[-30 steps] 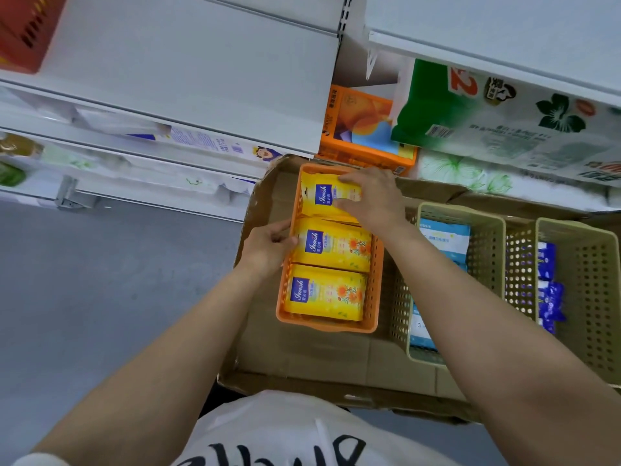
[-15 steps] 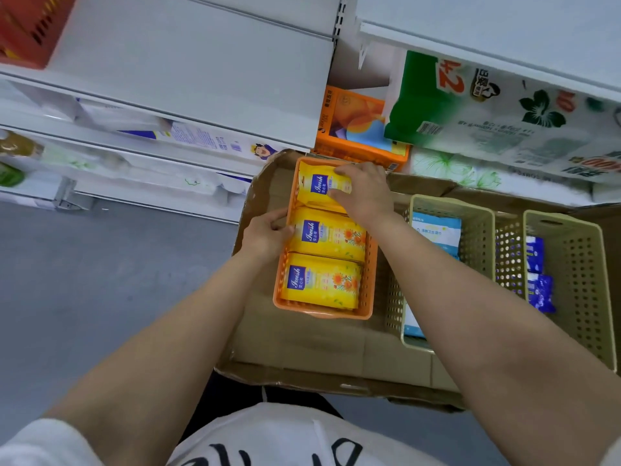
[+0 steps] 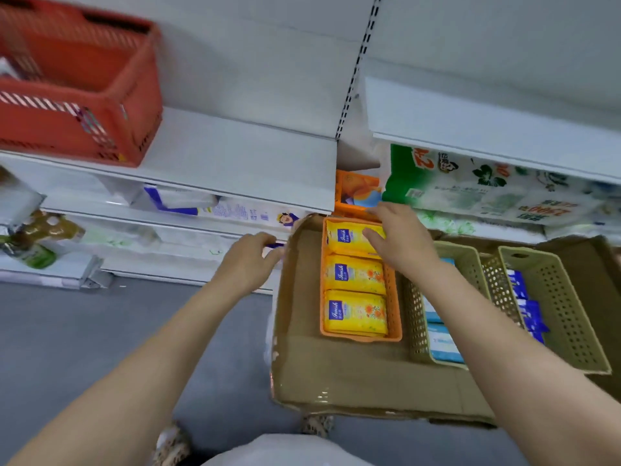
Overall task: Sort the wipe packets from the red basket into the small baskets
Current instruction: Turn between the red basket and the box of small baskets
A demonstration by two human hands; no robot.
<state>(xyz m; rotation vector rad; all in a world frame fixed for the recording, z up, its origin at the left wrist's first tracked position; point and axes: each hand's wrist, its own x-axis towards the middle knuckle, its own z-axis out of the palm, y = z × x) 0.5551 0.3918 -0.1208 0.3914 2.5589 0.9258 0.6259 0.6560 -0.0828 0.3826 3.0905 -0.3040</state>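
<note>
bottom centre: white garment of the person, two bare forearms running up from the lower corners. grey floor lower left. right of centre a shallow cardboard box holds three small baskets side by side. orange basket at the box's left end has three yellow wipe packets in a column: near packet, middle packet, far packet. next right a beige basket with light blue packets, mostly hidden by the right forearm. rightmost beige basket holds dark blue packets along its left wall. right hand lies over the far end of the orange basket, fingers straight and slightly spread, fingertips resting on the far packet, not curled round it. left hand is just left of the box's left wall, not touching it as far as i can tell, fingers loosely curled with a little gap between them, holding nothing. behind the box, lower shelves carry white tissue packs, an orange carton and a green-and-white printed pack. far, upper left of frame: red basket on a white shelf, motion-blurred, contents can't tell.
</note>
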